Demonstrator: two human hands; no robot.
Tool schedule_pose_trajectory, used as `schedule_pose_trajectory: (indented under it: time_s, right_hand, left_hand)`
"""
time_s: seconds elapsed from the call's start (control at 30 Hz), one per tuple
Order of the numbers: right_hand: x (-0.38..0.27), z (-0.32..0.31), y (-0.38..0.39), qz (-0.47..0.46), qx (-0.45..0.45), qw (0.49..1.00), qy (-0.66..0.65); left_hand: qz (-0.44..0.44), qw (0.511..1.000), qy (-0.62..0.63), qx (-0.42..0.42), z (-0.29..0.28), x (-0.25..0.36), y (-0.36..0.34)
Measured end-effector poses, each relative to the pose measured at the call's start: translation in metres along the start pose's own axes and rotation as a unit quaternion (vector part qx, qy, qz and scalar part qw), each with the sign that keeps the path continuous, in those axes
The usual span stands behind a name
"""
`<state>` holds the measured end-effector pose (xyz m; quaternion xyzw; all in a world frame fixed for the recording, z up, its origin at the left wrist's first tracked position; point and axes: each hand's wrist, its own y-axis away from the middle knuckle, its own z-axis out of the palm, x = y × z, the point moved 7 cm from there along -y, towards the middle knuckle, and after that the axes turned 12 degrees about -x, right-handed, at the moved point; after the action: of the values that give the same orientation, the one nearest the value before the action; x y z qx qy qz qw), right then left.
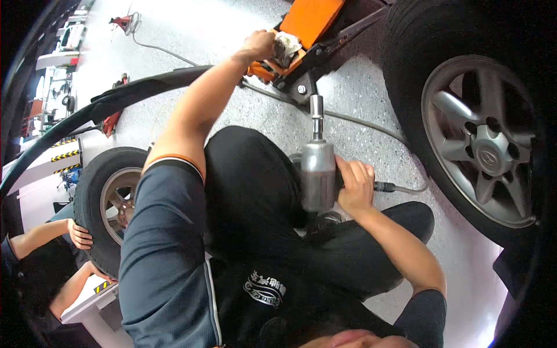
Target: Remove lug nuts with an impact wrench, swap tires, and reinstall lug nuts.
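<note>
My right hand (356, 184) is wrapped round the handle of a silver impact wrench (318, 174). The long chrome socket (316, 107) on its nose points away from me, towards a black bracket with a bolt head (301, 89). An air hose (409, 188) joins the wrench beside my hand. With the arm stretched forward, my left hand (259, 45) reaches to an orange lift part (261, 72) holding a crumpled, stained white rag (286, 45). Its fingers are curled at the rag's edge; their tips are hidden, so I cannot tell what they grip.
At the right, a mounted wheel (487, 148) stands close to my knee. Another person's hands (80, 234) hold a loose wheel (87, 197) at the left. A grey hose (371, 123) crosses the speckled floor. Red jacks (110, 123) stand further off; a black curved edge (156, 80) arches above.
</note>
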<state>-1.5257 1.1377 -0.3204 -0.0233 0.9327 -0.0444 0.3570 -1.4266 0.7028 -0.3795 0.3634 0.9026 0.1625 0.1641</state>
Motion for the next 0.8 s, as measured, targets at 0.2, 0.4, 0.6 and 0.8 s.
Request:
schedule_pose_trajectory:
  time_s: [0.2, 0.4, 0.6, 0.8]
  right_hand:
    - [0.059, 0.077, 0.015, 0.131, -0.18, 0.974, 0.03]
    - [0.048, 0.138, -0.021, 0.085, -0.201, 0.973, 0.069]
    - [-0.024, 0.229, -0.091, 0.09, -0.212, 0.972, 0.038]
    - [-0.025, 0.303, -0.17, 0.078, -0.145, 0.982, 0.09]
  left_hand:
    - [0.144, 0.943, 0.037, 0.299, -0.053, 0.065, 0.05]
    - [0.34, 0.931, 0.092, 0.094, -0.01, 0.113, 0.176]
    - [-0.033, 0.951, 0.244, -0.189, 0.173, 0.016, 0.272]
    - [-0.058, 0.737, 0.548, -0.392, 0.17, 0.017, 0.313]
